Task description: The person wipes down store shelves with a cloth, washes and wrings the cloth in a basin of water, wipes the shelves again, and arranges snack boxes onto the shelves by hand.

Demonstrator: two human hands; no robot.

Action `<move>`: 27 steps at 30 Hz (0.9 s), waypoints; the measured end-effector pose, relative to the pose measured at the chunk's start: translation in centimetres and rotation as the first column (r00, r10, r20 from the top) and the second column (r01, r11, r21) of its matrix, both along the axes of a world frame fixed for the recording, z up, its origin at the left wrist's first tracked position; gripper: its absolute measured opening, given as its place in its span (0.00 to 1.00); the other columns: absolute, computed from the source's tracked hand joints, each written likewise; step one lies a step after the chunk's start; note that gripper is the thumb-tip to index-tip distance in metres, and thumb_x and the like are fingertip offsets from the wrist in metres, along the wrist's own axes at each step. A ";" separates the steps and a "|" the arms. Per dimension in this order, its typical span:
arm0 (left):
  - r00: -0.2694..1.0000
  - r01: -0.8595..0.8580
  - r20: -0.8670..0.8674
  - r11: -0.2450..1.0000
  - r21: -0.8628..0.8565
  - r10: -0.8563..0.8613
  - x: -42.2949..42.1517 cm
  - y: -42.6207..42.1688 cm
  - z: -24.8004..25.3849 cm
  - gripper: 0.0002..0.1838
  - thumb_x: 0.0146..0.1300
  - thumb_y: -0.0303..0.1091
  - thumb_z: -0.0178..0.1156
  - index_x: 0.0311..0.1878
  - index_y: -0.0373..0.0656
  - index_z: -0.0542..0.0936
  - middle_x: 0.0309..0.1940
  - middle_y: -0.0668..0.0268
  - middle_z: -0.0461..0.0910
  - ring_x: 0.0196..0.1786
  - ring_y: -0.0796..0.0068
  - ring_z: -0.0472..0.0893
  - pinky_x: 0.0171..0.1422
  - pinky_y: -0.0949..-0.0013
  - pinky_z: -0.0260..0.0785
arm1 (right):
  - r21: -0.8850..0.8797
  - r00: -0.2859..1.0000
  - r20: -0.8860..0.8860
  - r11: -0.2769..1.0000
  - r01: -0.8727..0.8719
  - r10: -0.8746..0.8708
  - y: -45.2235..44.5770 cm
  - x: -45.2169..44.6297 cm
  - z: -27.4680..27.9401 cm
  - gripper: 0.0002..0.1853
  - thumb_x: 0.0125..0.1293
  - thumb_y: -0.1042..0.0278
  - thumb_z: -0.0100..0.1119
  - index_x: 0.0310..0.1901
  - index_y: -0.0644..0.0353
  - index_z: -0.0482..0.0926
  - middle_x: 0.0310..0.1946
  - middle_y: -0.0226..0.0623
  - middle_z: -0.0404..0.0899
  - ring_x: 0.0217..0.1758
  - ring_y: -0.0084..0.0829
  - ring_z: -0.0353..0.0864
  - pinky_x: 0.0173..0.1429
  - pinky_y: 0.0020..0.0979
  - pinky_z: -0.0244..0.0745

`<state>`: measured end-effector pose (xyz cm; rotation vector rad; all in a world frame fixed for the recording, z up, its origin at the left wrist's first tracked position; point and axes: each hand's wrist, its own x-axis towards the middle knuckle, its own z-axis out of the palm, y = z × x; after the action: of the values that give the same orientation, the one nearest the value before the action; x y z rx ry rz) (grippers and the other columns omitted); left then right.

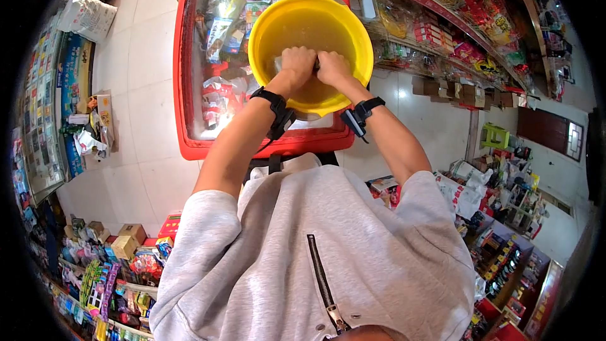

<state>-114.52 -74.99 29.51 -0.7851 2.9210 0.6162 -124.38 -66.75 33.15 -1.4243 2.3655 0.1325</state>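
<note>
You're clenching your left hand (pixel 298 65) and right hand (pixel 333 67) around a half-hidden dark item (pixel 317 64) inside the yellow basin (pixel 257 44), presumably containing drips by the red freezer's (pixel 178 88) right edge.

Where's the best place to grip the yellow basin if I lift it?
Likely the rim of the yellow basin, at its left and right edges, coming from outside on both sides: the broad rim is exposed there, and a two-sided hold should help keep the cloudy liquid level.

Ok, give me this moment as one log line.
left hand: closed, inside yellow basin | right hand: closed, beside left | basin: above red-framed freezer | hands' contents: unclear
</note>
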 end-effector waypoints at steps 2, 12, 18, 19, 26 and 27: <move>0.980 -0.079 -0.197 0.980 -0.183 0.042 0.0 0.8 -0.2 0.08 0.62 0.31 0.58 0.39 0.43 0.85 0.38 0.54 0.86 0.44 0.54 0.87 0.47 0.52 0.78 | -0.037 0.997 0.064 0.998 0.048 -0.045 0.2 0.2 0.7 0.12 0.54 0.72 0.59 0.41 0.62 0.84 0.44 0.57 0.83 0.47 0.58 0.83 0.53 0.53 0.77; 0.995 0.025 0.092 0.999 0.041 -0.028 -0.5 0.5 0.0 0.09 0.62 0.31 0.59 0.41 0.45 0.87 0.42 0.57 0.87 0.45 0.57 0.87 0.46 0.59 0.80 | 0.110 0.997 0.051 0.993 0.045 -0.051 -0.3 0.2 -0.4 0.12 0.57 0.72 0.57 0.41 0.65 0.85 0.44 0.59 0.83 0.50 0.56 0.83 0.54 0.50 0.78; 0.995 -0.032 0.099 0.999 0.019 0.030 -0.3 0.3 0.1 0.10 0.64 0.34 0.57 0.40 0.46 0.87 0.41 0.57 0.87 0.44 0.59 0.87 0.46 0.58 0.80 | 0.064 0.999 0.014 0.998 0.029 -0.030 0.0 0.1 -0.6 0.12 0.57 0.72 0.56 0.41 0.65 0.85 0.43 0.58 0.83 0.49 0.57 0.83 0.53 0.50 0.78; 0.999 0.002 0.036 1.000 0.011 -0.003 0.0 0.3 0.3 0.09 0.63 0.33 0.57 0.39 0.44 0.86 0.40 0.55 0.87 0.43 0.56 0.87 0.45 0.56 0.80 | 0.004 1.000 -0.007 1.000 0.016 -0.016 0.4 0.2 -0.5 0.12 0.57 0.73 0.56 0.40 0.65 0.84 0.42 0.58 0.83 0.49 0.57 0.83 0.52 0.51 0.78; 0.998 -0.036 -0.057 0.999 0.030 0.038 0.1 1.0 -0.1 0.09 0.62 0.32 0.57 0.41 0.43 0.84 0.38 0.53 0.86 0.41 0.53 0.87 0.44 0.55 0.80 | -0.027 0.999 -0.018 0.999 -0.030 0.029 0.8 0.4 -0.1 0.11 0.57 0.72 0.56 0.39 0.62 0.84 0.41 0.58 0.84 0.46 0.57 0.84 0.52 0.51 0.79; 0.997 -0.035 -0.063 0.999 0.027 0.037 -0.1 0.9 0.0 0.09 0.62 0.32 0.57 0.41 0.43 0.84 0.38 0.53 0.86 0.41 0.53 0.87 0.44 0.55 0.80 | -0.030 0.999 -0.024 0.999 -0.029 0.028 0.6 0.2 -0.3 0.11 0.57 0.72 0.56 0.39 0.62 0.84 0.41 0.58 0.84 0.46 0.57 0.84 0.52 0.51 0.79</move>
<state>-114.59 -74.07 29.49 -0.8318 2.9557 0.6930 -124.13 -66.12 32.90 -1.4788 2.3764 0.1220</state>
